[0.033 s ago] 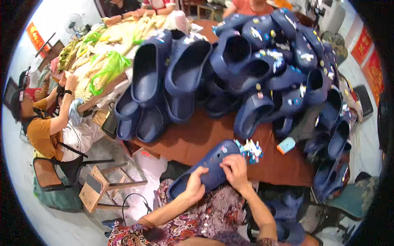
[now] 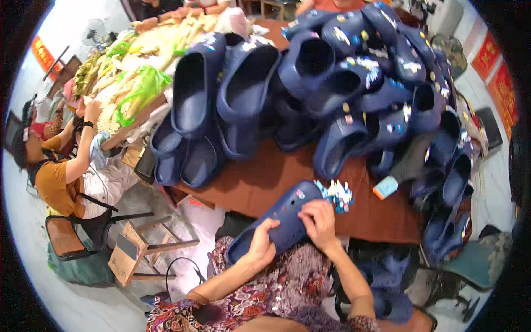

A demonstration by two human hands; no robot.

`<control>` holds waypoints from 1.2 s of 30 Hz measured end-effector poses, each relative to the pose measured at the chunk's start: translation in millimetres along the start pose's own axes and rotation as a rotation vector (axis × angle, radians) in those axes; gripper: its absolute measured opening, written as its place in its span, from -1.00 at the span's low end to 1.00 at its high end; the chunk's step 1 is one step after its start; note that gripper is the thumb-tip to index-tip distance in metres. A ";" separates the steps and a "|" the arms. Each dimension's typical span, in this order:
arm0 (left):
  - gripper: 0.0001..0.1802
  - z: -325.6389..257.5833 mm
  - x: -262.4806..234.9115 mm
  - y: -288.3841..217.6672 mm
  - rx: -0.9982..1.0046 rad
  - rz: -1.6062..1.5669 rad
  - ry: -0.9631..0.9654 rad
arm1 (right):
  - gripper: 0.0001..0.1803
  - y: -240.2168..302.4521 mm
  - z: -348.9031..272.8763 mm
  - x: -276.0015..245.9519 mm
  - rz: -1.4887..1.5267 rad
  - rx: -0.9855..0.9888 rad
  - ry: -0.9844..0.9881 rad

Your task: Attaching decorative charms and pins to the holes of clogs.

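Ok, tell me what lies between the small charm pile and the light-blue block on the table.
Head view: only bare brown table lies between the charm pile and the light-blue block; nothing sits in that gap.

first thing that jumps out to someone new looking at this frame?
The big heap of navy foam clogs piled across the brown table, many dotted with small coloured charms. Next, at the near edge, the left hand and right hand both grip one navy clog over the lap, beside a small pile of charms. On the far left, a person in an orange shirt sits at another cluttered table.
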State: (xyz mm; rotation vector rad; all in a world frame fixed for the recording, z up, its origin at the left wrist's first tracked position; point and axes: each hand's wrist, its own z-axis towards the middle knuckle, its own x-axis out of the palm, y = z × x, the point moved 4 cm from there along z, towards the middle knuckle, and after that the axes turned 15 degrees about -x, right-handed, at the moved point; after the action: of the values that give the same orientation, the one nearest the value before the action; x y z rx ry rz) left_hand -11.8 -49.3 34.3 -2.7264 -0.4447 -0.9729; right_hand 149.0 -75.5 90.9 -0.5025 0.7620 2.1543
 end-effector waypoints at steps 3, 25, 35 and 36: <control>-0.53 -7.3 12.9 -7.4 0.010 -0.028 0.027 | -0.82 -24.4 -8.0 -14.1 -0.072 0.166 -0.080; -0.51 -7.2 16.5 -3.7 0.005 0.032 0.002 | -0.63 -39.5 24.5 9.4 -0.122 -0.003 0.232; -0.50 -4.4 13.0 -3.6 0.013 0.029 -0.005 | -0.79 -44.1 20.0 18.1 0.136 0.060 0.075; -0.50 -5.1 13.0 -3.3 0.019 0.026 -0.012 | -0.77 -43.7 17.6 18.0 0.118 0.036 0.040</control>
State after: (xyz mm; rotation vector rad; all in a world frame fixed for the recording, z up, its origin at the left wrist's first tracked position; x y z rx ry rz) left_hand -6.3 -44.9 46.8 -2.7157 -0.4177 -0.9411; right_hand 170.2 -31.6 78.3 -0.4939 0.8706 2.2400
